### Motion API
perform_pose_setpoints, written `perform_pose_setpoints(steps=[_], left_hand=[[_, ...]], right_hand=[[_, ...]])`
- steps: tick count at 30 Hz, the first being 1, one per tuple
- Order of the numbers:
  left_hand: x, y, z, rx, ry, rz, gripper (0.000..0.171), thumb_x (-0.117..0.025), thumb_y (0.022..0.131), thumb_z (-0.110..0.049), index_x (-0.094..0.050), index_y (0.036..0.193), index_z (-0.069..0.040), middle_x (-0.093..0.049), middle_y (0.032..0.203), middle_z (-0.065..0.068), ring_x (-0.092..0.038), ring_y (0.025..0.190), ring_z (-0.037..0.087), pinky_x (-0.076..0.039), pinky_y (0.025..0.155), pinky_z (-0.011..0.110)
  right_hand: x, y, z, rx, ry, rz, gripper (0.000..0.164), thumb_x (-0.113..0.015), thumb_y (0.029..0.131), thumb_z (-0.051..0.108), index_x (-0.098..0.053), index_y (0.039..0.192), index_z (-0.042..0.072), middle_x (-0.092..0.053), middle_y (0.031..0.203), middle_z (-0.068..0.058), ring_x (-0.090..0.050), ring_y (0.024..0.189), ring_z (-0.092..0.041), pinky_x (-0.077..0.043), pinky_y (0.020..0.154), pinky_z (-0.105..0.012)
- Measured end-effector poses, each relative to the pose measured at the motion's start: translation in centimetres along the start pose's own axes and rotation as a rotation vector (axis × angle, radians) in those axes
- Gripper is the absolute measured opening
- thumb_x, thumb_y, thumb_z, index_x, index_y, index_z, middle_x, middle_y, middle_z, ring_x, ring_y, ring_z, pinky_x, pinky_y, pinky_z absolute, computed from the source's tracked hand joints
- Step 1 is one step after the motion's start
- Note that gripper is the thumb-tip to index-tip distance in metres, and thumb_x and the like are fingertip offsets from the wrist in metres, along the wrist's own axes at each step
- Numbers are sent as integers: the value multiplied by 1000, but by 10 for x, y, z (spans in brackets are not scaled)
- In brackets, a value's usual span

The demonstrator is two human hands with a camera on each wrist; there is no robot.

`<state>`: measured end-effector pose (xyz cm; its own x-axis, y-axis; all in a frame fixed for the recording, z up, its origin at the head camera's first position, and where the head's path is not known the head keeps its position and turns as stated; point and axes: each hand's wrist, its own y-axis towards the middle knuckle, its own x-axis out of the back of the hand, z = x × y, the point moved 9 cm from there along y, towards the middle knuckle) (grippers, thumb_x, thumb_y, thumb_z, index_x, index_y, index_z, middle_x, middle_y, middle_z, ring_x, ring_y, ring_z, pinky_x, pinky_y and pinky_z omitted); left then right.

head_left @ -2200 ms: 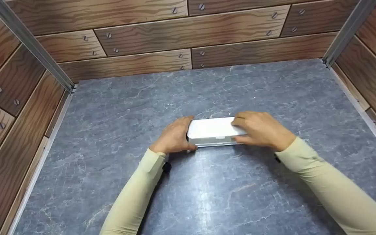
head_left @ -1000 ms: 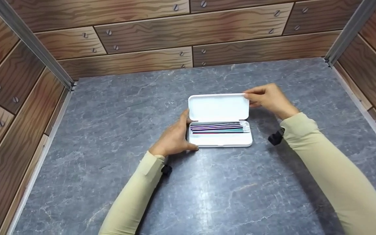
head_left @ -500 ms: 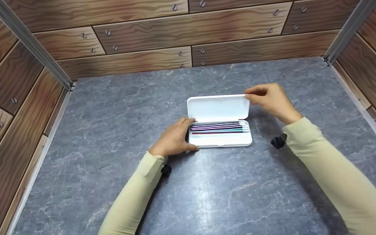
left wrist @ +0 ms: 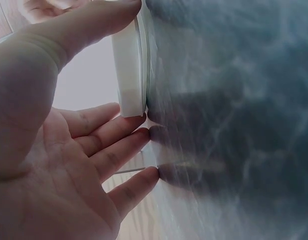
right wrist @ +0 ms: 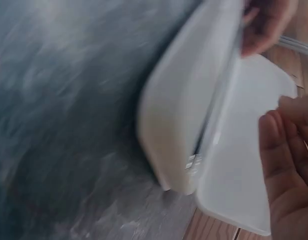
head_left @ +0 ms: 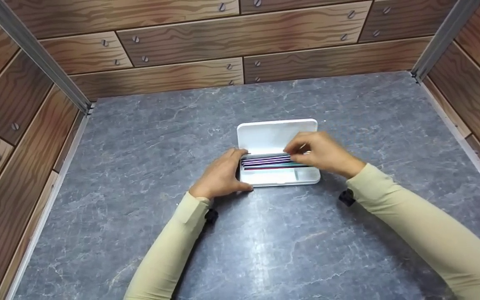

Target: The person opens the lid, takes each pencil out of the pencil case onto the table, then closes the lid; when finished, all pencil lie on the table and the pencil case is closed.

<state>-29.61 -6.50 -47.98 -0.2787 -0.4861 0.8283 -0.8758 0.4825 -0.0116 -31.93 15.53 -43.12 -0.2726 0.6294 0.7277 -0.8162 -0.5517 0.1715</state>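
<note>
A white pencil case (head_left: 270,176) stands on the grey tabletop with its lid (head_left: 261,136) raised at the back. Several pencils (head_left: 265,161), striped purple and dark with a teal and a red one, lie along the case's rear half. My left hand (head_left: 221,175) holds the case's left end, thumb at the front edge and fingers at the back; the left wrist view shows fingertips against the case's end (left wrist: 130,75). Above the pencils' right ends hovers my right hand (head_left: 323,153), fingers bent. In the right wrist view its fingertips (right wrist: 269,125) appear to hold nothing.
The grey marbled tabletop (head_left: 173,125) surrounds the case. Wood-patterned panels (head_left: 181,41) wall in the back and both sides, with metal posts (head_left: 48,58) at the rear corners.
The case was closed at first, and my right hand lifted its lid back. That hand has since let go of the lid and moved down and left over the pencils. My left hand stays put.
</note>
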Motion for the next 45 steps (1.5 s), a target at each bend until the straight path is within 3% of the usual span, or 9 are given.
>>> perform_pose_setpoints(steps=[3, 9, 17, 24, 37, 45], left_hand=[[-1, 0, -1, -2, -5, -1, 101, -102, 79, -28, -50, 162, -3, -62, 152, 18, -63, 139, 37, -50, 124, 53], [-2, 1, -3, -14, -3, -1, 101, -102, 79, -29, -50, 162, -4, -63, 150, 17, -64, 137, 37, -51, 123, 53], [-4, 3, -3, -12, 15, 1, 101, -102, 80, -30, -50, 162, -3, -62, 151, 18, -65, 135, 38, -54, 119, 55], [-3, 4, -1, 0, 14, 3, 103, -102, 80, -30, -48, 163, -3, -61, 154, 19, -63, 139, 37, -52, 122, 54], [-3, 2, -1, -2, 13, 2, 103, -102, 80, -30, -48, 163, -3, -61, 154, 19, -63, 140, 38, -51, 123, 54], [-1, 0, 0, 13, 8, 8, 102, -102, 81, -30, -48, 163, -2, -61, 154, 18, -62, 140, 37, -50, 124, 53]], right_hand=[[-14, -1, 1, 46, -116, 77, 18, -81, 92, -4, -86, 109, 1, -81, 103, -13, -76, 94, -26, -65, 87, -41], [-30, -3, 3, 91, -239, 151, 13, -82, 94, -1, -87, 106, 1, -77, 97, -12, -71, 84, -19, -62, 76, -37], [-35, -4, 8, 107, -247, 135, 12, -76, 94, -4, -84, 103, 1, -76, 97, -12, -71, 86, -23, -63, 80, -44], [-39, 0, 10, 81, -263, 155, 13, -72, 93, -6, -80, 101, 0, -75, 97, -14, -70, 88, -29, -61, 83, -50], [-39, 3, 12, 50, -277, 190, 9, -75, 96, -6, -81, 100, 0, -74, 95, -15, -69, 85, -26, -62, 81, -47], [-35, -3, 13, 50, -251, 101, 9, -77, 95, -5, -81, 101, 0, -77, 97, -14, -72, 89, -28, -63, 84, -48]])
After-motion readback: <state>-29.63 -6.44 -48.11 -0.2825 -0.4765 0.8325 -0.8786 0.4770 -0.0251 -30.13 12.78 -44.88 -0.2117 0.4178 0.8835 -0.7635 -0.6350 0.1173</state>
